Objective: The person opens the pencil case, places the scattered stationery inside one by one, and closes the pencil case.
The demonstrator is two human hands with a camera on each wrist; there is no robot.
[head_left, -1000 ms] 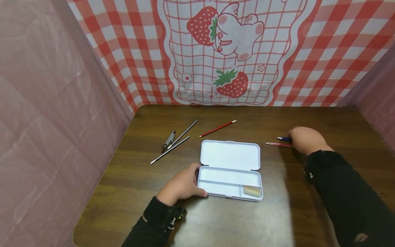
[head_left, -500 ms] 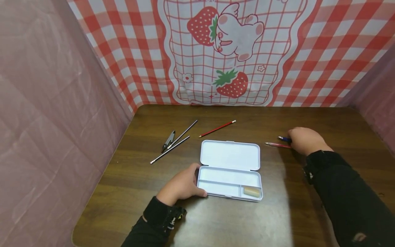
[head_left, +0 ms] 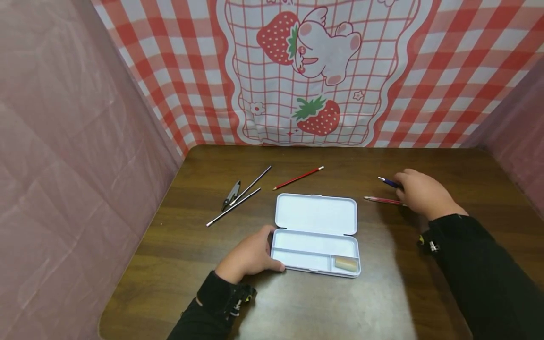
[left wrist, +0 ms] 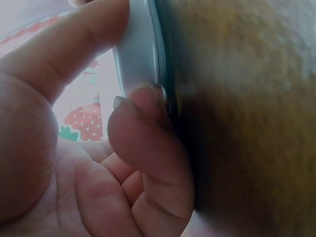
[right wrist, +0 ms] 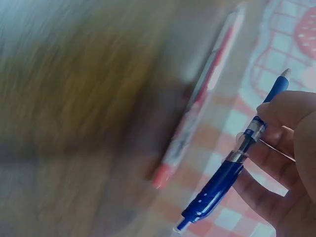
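My left hand (head_left: pixel 250 252) grips the left end of an open white pencil case (head_left: pixel 299 241), thumb at the near corner and fingers at the far side. In the left wrist view, curled fingers touch the edge of the white case (left wrist: pixel 140 54). An eraser-like beige block (head_left: pixel 346 263) lies in the case's small right compartment. My right hand (head_left: pixel 427 193) pinches a blue pen (head_left: pixel 388 182), lifted off the table. The right wrist view shows the whole blue pen (right wrist: pixel 217 187) between thumb and fingers. Below it lies a red pen (head_left: pixel 382 200) on the table.
A red pencil (head_left: pixel 299 178) lies behind the case. To the left are a grey compass (head_left: pixel 231 194) and two thin pencils, one dark (head_left: pixel 251 185) and one striped (head_left: pixel 233 207). A checked cloth (head_left: pixel 191 71) hangs behind the wooden table (head_left: pixel 170 264).
My right hand has risen from the table with the blue pen, whose tip has moved left and away from the red pen. The left hand stays on the pencil case.
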